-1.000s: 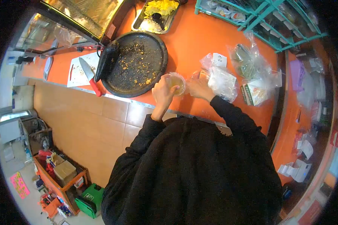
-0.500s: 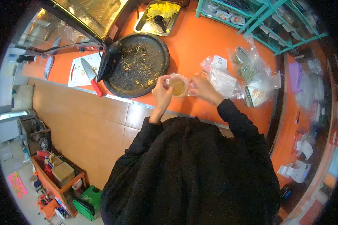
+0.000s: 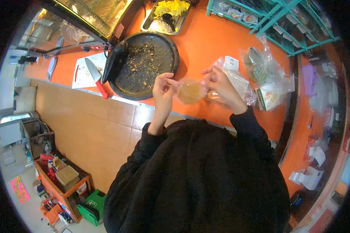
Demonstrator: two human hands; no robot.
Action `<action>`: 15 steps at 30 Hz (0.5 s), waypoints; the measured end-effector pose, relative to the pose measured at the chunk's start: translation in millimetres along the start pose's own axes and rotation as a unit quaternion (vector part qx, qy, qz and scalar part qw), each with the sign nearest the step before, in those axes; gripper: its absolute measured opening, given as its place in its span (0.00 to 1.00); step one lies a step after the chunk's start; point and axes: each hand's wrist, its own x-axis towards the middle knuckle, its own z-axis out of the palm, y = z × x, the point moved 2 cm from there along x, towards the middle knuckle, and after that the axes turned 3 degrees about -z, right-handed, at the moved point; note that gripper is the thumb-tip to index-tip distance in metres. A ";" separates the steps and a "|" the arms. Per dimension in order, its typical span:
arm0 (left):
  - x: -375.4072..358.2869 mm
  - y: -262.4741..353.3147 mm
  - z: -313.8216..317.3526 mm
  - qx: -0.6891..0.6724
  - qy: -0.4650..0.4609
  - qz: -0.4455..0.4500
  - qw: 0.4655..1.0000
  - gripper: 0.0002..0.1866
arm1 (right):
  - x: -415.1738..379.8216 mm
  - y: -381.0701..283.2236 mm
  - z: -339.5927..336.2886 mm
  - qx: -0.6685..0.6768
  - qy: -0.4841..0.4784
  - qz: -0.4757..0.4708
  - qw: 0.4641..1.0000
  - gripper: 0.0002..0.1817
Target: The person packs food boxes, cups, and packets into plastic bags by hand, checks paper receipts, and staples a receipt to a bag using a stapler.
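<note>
Between my two hands is a small clear plastic bag [image 3: 189, 92] with yellowish-brown contents, blurred by motion. My left hand [image 3: 163, 89] pinches the bag's left edge, its fingers bent. At the right edge, the fingers of my right hand [image 3: 217, 82] are closed on the plastic. The bag hangs over the orange counter [image 3: 210, 35], near its front edge. Just left of my left hand lies a round black stone mortar [image 3: 153, 64] with crumbs in it, and a dark pestle [image 3: 114, 64] rests on its left side.
A red-handled knife [image 3: 93, 72] lies on a white board [image 3: 81, 79]. Behind the mortar stands a metal tray [image 3: 177, 29] with yellow food. Clear bags [image 3: 260, 66] and a small box [image 3: 269, 98] lie at right, below teal baskets [image 3: 276, 25]. A glass display case stands back left.
Both hands have moved slightly apart, and the fingers of each have shifted on the bag. The bag has moved a little right and looks wider. The view has shifted slightly.
</note>
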 end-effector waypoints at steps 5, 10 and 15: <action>-3.6 53.5 -2.7 -0.036 -0.084 -0.021 0.996 0.11 | -16.6 -55.4 0.2 0.037 -0.056 -0.033 0.997 0.15; 7.1 44.6 6.5 -0.035 -0.137 -0.009 0.990 0.11 | 1.8 -32.9 1.6 -0.074 -0.047 -0.078 0.993 0.12; -14.2 -12.2 -20.8 0.037 -0.142 0.002 0.989 0.28 | -10.9 -24.6 2.2 -0.261 -0.036 0.004 0.965 0.11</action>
